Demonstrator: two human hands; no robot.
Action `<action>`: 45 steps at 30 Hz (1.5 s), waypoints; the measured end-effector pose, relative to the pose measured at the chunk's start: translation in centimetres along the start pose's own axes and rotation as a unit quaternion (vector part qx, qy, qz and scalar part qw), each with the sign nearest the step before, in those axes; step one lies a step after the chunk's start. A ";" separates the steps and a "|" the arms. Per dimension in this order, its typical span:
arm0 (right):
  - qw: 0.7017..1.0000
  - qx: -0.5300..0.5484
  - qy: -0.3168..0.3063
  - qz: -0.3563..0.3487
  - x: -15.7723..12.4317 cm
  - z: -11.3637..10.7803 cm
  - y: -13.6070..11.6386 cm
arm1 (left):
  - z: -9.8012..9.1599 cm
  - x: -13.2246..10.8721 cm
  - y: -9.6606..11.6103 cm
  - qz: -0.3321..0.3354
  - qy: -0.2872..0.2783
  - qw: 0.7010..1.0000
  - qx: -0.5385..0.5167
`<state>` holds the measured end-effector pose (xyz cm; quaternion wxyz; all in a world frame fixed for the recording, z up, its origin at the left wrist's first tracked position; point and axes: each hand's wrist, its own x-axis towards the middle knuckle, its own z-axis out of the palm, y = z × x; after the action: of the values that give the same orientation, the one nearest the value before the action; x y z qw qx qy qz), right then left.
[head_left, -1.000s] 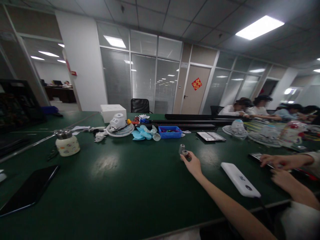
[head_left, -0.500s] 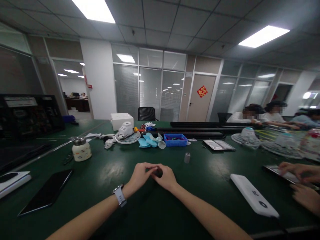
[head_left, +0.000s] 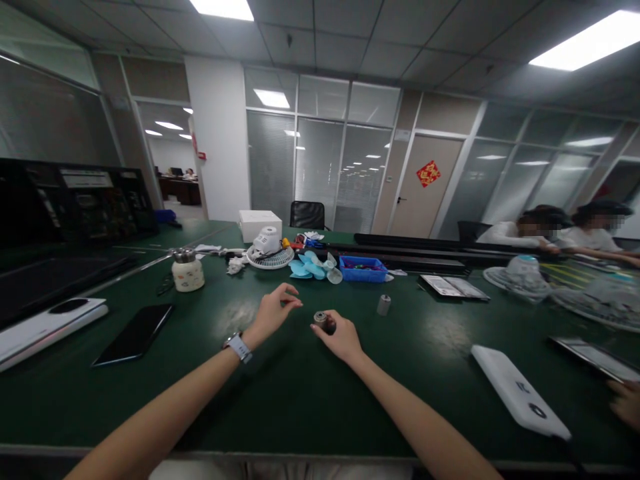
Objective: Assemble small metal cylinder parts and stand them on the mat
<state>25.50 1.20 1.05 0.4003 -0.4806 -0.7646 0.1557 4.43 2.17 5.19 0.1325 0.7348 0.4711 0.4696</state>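
A small grey metal cylinder [head_left: 320,319] with a round fitting on its top end is pinched between the thumb and fingers of my right hand [head_left: 342,336], just above the green table. Whether its base touches the tabletop I cannot tell. My left hand [head_left: 274,309], with a watch [head_left: 239,347] on its wrist, is apart from it to the left; its fingers are bent but separated, with nothing between them. A second, similar metal cylinder [head_left: 384,305] stands upright on the table, beyond my right hand and to the right.
Across the back lie a fan base with its grille [head_left: 270,253], blue fan blades [head_left: 307,266] and a blue bin [head_left: 364,269]. At left are a jar [head_left: 189,272] and a black phone [head_left: 134,335]; at right, a white device [head_left: 519,392] and a co-worker's hand [head_left: 626,401].
My hands were together at the fingertips; now they are apart, the left drawn away to the left. The cylinder in my right hand has come into plain sight. The view has shifted too.
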 end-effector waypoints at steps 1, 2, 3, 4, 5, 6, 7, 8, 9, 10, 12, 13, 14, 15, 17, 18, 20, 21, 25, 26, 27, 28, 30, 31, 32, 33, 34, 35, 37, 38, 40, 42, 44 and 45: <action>1.000 0.012 0.001 0.004 0.1 0.0 0.1 | -0.5 -0.2 -1.2 -0.012 -0.025 1.000 -0.002; 1.000 0.022 0.000 0.006 0.2 0.0 0.2 | -0.8 -0.5 -2.3 -0.016 -0.050 0.999 -0.003; 1.000 0.030 0.000 0.007 0.2 0.0 0.3 | -1.0 -0.8 -3.4 -0.023 -0.072 0.997 -0.006; 0.999 0.038 0.000 0.007 0.3 0.1 0.5 | -1.0 -1.0 -4.4 -0.027 -0.101 0.994 -0.011; 0.999 0.048 -0.001 0.006 0.4 0.2 0.6 | -1.0 -1.2 -5.2 -0.029 -0.120 0.992 -0.015; 0.998 0.059 -0.001 0.006 0.4 0.4 0.7 | -0.8 -1.3 -5.8 -0.032 -0.132 0.991 -0.019; 0.998 0.070 -0.001 0.006 0.5 0.6 0.8 | -0.6 -1.4 -6.2 -0.035 -0.140 0.989 -0.025; 0.997 0.080 -0.001 0.007 0.5 0.8 0.9 | -0.4 -1.4 -6.4 -0.038 -0.141 0.989 -0.032; 0.996 0.088 -0.001 0.010 0.5 0.8 1.0 | -0.3 -1.3 -6.6 -0.042 -0.140 0.988 -0.043; 0.996 0.094 -0.001 0.012 0.4 0.7 1.1 | -0.2 -1.2 -6.7 -0.048 -0.137 0.988 -0.058; 0.996 0.091 0.008 0.015 0.5 -0.2 1.7 | -0.2 -1.1 -6.9 -0.071 -0.121 0.985 -0.098; 0.996 0.080 0.020 0.016 0.5 -1.0 2.3 | -0.4 -1.0 -7.0 -0.089 -0.108 0.983 -0.121; 0.997 0.060 0.043 0.020 0.5 -2.1 3.0 | -0.5 -1.0 -7.2 -0.112 -0.088 0.979 -0.144; 0.996 0.034 0.074 0.028 0.5 -3.4 4.0 | -0.7 -0.9 -7.4 -0.139 -0.066 0.974 -0.167; 0.987 -0.031 0.145 0.062 0.4 -6.3 6.3 | -1.1 -0.8 -7.8 -0.192 -0.009 0.960 -0.205; 0.979 -0.059 0.176 0.086 0.3 -7.6 7.5 | -1.3 -0.7 -7.9 -0.214 0.020 0.952 -0.219; 0.964 -0.091 0.209 0.134 -0.1 -9.7 10.1 | -1.6 -0.6 -7.9 -0.243 0.066 0.939 -0.234; 0.960 -0.093 0.214 0.154 -0.3 -10.4 11.3 | -1.8 -0.5 -7.8 -0.250 0.080 0.936 -0.235; 0.962 -0.076 0.183 0.190 -1.1 -11.0 14.4 | -1.9 -0.6 -7.8 -0.246 0.097 0.940 -0.218; 0.964 -0.076 0.170 0.191 -1.3 -11.0 14.7 | -1.9 -0.6 -7.9 -0.243 0.099 0.942 -0.211; 0.966 -0.075 0.158 0.191 -1.4 -11.0 14.7 | -1.9 -0.7 -8.1 -0.240 0.103 0.943 -0.204; 0.967 -0.076 0.150 0.191 -1.5 -11.0 14.5 | -1.9 -0.7 -8.4 -0.238 0.109 0.944 -0.199; 0.960 -0.102 0.175 0.191 -1.8 -11.0 13.3 | -1.8 -0.8 -9.0 -0.237 0.121 0.943 -0.198; 0.951 -0.130 0.211 0.183 -1.9 -10.9 12.2 | -1.7 -0.8 -9.2 -0.240 0.127 0.941 -0.200; 0.939 -0.164 0.254 0.163 -2.1 -10.6 10.9 | -1.7 -0.8 -9.3 -0.245 0.132 0.939 -0.202; 0.928 -0.196 0.288 0.129 -2.2 -10.2 9.4 | -1.7 -0.7 -9.4 -0.252 0.138 0.936 -0.203; 0.925 -0.217 0.301 0.083 -2.3 -9.4 7.8 | -1.7 -0.7 -9.4 -0.260 0.143 0.933 -0.203; 0.933 -0.223 0.280 0.031 -2.3 -8.5 6.1 | -1.7 -0.7 -9.3 -0.269 0.149 0.930 -0.203; 0.970 -0.191 0.139 -0.057 -2.1 -5.8 2.9 | -1.8 -0.6 -9.1 -0.285 0.153 0.925 -0.201; 0.982 -0.165 0.062 -0.073 -1.8 -4.2 1.5 | -1.9 -0.6 -9.0 -0.290 0.155 0.923 -0.199; 0.991 -0.115 -0.042 -0.060 -0.6 -0.8 -0.6 | -2.0 -0.6 -9.0 -0.291 0.158 0.924 -0.190; 0.992 -0.082 -0.086 -0.030 0.9 2.2 -2.0 | -2.0 -0.7 -9.1 -0.288 0.162 0.927 -0.176; 0.993 -0.074 -0.095 -0.010 2.4 4.5 -2.9 | -2.0 -0.8 -9.3 -0.291 0.164 0.929 -0.163; 0.992 -0.078 -0.094 -0.006 3.0 5.4 -3.2 | -2.0 -0.9 -9.3 -0.292 0.162 0.930 -0.156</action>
<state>18.78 2.99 1.05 0.2888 -0.4889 -0.8115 0.1378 -2.54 5.81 -0.18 0.2989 0.4486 0.6006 0.5905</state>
